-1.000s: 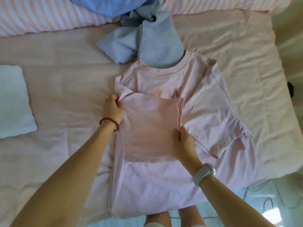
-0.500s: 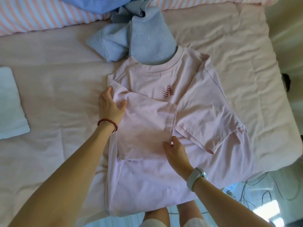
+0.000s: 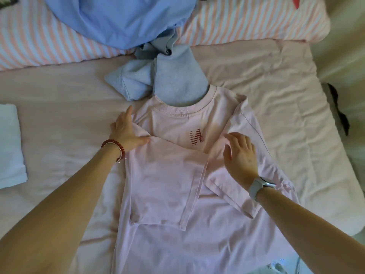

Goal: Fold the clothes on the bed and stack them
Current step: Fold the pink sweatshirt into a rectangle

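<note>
Pink T-shirt (image 3: 173, 224) lies spread mid-frame on the bed (image 3: 59, 107), both sleeves folded inward. Left hand (image 3: 126, 131) presses flat, fingers straight, pinning the shoulder fold; right hand (image 3: 240, 153) rests open, smoothing the other sleeve before the next fold.

Two bare forearms without sleeves, left hand (image 3: 126, 131) wrist fitted with a dark red bead bracelet (image 3: 115, 149), right hand (image 3: 242, 155) wrist fitted with a pale grey-strapped watch (image 3: 257, 187)
</note>
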The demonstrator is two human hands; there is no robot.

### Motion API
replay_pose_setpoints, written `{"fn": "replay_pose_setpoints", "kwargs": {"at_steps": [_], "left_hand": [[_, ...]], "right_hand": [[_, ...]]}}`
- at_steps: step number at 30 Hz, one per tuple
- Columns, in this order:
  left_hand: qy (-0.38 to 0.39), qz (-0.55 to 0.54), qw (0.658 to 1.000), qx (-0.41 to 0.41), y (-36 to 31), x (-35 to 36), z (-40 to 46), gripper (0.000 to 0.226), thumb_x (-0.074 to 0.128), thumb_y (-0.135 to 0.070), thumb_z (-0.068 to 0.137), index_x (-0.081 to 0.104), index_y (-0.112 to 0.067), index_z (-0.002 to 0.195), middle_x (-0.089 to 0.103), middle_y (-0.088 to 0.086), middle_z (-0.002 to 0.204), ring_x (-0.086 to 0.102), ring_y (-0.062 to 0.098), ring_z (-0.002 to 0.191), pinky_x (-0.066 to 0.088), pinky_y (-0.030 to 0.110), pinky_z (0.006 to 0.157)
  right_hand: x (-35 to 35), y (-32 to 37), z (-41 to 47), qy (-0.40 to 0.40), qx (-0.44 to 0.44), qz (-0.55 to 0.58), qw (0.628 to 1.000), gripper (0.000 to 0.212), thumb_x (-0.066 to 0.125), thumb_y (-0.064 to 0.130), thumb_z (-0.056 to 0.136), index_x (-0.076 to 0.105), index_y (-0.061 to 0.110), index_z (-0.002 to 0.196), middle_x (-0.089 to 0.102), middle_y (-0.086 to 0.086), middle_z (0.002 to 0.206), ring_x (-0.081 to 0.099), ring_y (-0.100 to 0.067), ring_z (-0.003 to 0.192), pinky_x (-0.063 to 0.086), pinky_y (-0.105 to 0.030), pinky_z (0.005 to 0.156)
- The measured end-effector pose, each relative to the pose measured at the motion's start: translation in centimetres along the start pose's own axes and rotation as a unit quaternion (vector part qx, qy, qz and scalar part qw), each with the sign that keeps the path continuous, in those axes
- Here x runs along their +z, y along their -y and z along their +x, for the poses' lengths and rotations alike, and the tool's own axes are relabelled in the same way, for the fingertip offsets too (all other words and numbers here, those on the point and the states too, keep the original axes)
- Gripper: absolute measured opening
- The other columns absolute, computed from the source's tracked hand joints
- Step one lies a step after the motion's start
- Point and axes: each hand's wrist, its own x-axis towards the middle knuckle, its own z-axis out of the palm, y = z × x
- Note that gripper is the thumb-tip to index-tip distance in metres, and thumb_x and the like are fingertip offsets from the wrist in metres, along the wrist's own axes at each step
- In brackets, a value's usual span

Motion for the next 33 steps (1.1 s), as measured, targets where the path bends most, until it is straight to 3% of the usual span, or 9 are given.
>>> {"fn": "replay_pose_setpoints", "kwargs": {"at_steps": [6, 8, 11, 14, 16, 19, 24, 29, 33], "left_hand": [[0.015, -0.040, 0.998, -0.044, -1.1, -1.2, 2.4, 0.085, 0.076, -0.040, 0.070, 0.034, -0.014, 0.139, 0.048, 0.015, 0.134, 0.041, 0.030, 0.125, 0.034, 0.035, 0.102], [-0.014, -0.056, 0.998, -0.038, -1.4, -1.2, 2.8, 0.029, 0.066, -0.034, 0.084, 0.060, -0.011, 0.100, 0.063, 0.012, 0.096, 0.056, 0.029, 0.094, 0.044, 0.033, 0.076], [-0.054, -0.054, 0.997, -0.004, -2.2, -1.6, 2.6, 0.045, 0.058, -0.034, 0.089, 0.036, -0.014, 0.055, 0.036, 0.003, 0.054, 0.036, 0.024, 0.064, 0.024, 0.033, 0.053], [-0.093, -0.045, 0.994, 0.040, -3.3, -2.0, 1.6, 0.038, 0.055, -0.035, 0.085, 0.035, -0.014, 0.061, 0.039, 0.006, 0.058, 0.035, 0.024, 0.063, 0.022, 0.031, 0.057], [-0.134, -0.020, 0.988, 0.073, -3.8, -2.2, 0.5, 0.022, 0.052, -0.024, 0.092, 0.048, -0.010, 0.076, 0.055, 0.014, 0.073, 0.046, 0.029, 0.071, 0.026, 0.029, 0.061], [-0.191, 0.030, 0.971, 0.142, -3.9, -2.3, -2.5, 0.026, 0.045, -0.025, 0.095, 0.053, -0.002, 0.103, 0.062, 0.022, 0.084, 0.056, 0.040, 0.076, 0.031, 0.031, 0.061], [-0.234, 0.080, 0.946, 0.211, -3.6, -1.5, -10.6, 0.028, 0.039, -0.018, 0.091, 0.057, 0.003, 0.097, 0.064, 0.021, 0.073, 0.061, 0.039, 0.061, 0.037, 0.030, 0.057], [-0.169, 0.154, 0.927, 0.298, -1.7, 1.2, -18.5, 0.001, 0.052, -0.008, 0.081, 0.052, -0.008, 0.080, 0.061, 0.011, 0.059, 0.059, 0.027, 0.048, 0.045, 0.024, 0.045], [-0.081, 0.230, 0.875, 0.419, 1.7, 3.8, -22.7, 0.026, 0.041, 0.000, 0.066, 0.045, -0.019, 0.083, 0.055, 0.000, 0.056, 0.055, 0.021, 0.050, 0.033, 0.027, 0.054]], "right_hand": [[-0.5, -4.4, 10.3, 0.113, -0.040, -0.134, 0.984, 0.061, 0.046, 0.021, 0.092, 0.019, 0.008, 0.146, 0.014, -0.009, 0.155, 0.012, -0.024, 0.143, 0.016, -0.045, 0.112], [-0.5, -4.6, 13.2, 0.147, -0.012, -0.105, 0.983, 0.066, 0.043, 0.024, 0.094, 0.008, 0.011, 0.148, 0.006, -0.006, 0.157, 0.003, -0.023, 0.144, 0.011, -0.046, 0.114], [-0.5, -3.9, 16.5, 0.195, 0.046, -0.055, 0.978, 0.063, 0.045, 0.029, 0.093, 0.016, 0.008, 0.145, 0.030, -0.013, 0.147, 0.024, -0.030, 0.137, 0.023, -0.044, 0.107], [-1.6, -3.0, 17.4, 0.192, 0.058, -0.029, 0.979, 0.025, 0.044, 0.028, 0.092, 0.052, 0.008, 0.104, 0.057, -0.017, 0.104, 0.051, -0.033, 0.102, 0.038, -0.037, 0.083], [-2.5, -2.8, 16.4, 0.160, 0.025, -0.009, 0.987, 0.021, 0.044, 0.025, 0.092, 0.047, 0.008, 0.081, 0.054, -0.016, 0.085, 0.051, -0.033, 0.083, 0.035, -0.033, 0.067], [-3.7, -3.3, 13.3, 0.035, -0.059, -0.009, 0.998, 0.023, 0.044, 0.023, 0.095, 0.053, 0.003, 0.097, 0.061, -0.024, 0.085, 0.056, -0.041, 0.079, 0.033, -0.036, 0.062], [-7.0, -5.3, 4.9, -0.061, -0.183, 0.012, 0.981, 0.033, 0.040, 0.022, 0.093, 0.060, -0.004, 0.097, 0.062, -0.021, 0.074, 0.060, -0.039, 0.065, 0.045, -0.036, 0.052], [-9.1, -8.3, -4.1, 0.002, -0.269, -0.011, 0.963, 0.035, 0.041, 0.020, 0.090, 0.066, -0.005, 0.091, 0.060, -0.016, 0.065, 0.060, -0.033, 0.053, 0.047, -0.031, 0.047], [-9.0, -10.7, -10.2, 0.079, -0.379, -0.051, 0.921, 0.027, 0.043, 0.011, 0.087, 0.068, 0.007, 0.094, 0.060, -0.008, 0.064, 0.058, -0.027, 0.053, 0.050, -0.029, 0.049]]}}
